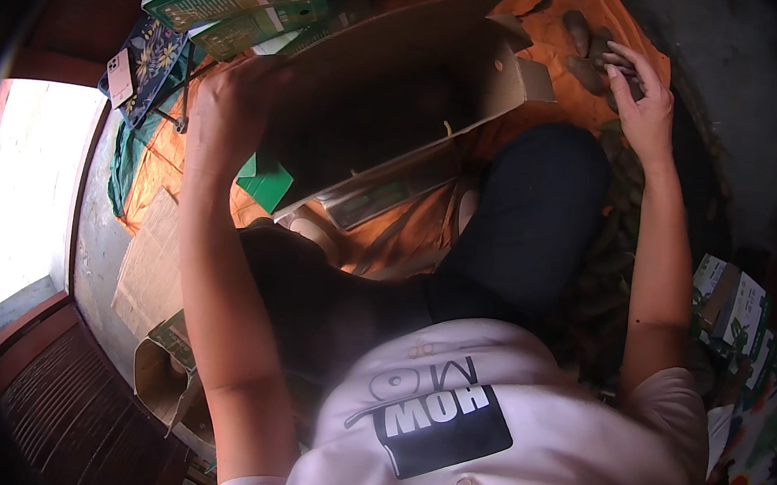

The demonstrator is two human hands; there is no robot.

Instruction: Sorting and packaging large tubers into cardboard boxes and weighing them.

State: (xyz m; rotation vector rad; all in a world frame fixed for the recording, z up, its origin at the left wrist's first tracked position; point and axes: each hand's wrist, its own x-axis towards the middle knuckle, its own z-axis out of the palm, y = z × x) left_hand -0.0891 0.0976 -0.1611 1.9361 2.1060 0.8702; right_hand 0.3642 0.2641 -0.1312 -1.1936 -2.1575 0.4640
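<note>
A deep cardboard box [387,163] stands open in front of me, its inside dark. At its left end is my left hand [228,110], smeared and shadowed, so its fingers do not show clearly. Out to the far right reaches my right hand [643,103], with thumb and fingers apart. Its fingertips are at a few brown, oblong fruits or tubers [584,72] lying on an orange sheet [543,47]; whether they touch one is hard to tell. More such oblong pieces [612,255] lie in shadow beside my bent knee.
Green-and-white cartons [234,3] stand beyond the box at the left. A pink phone [120,78] rests on a dark floral item [153,61]. A green flap [265,184] sticks out near the box's left corner. Printed cartons [733,308] are at my right, a bright doorway [39,181] at far left.
</note>
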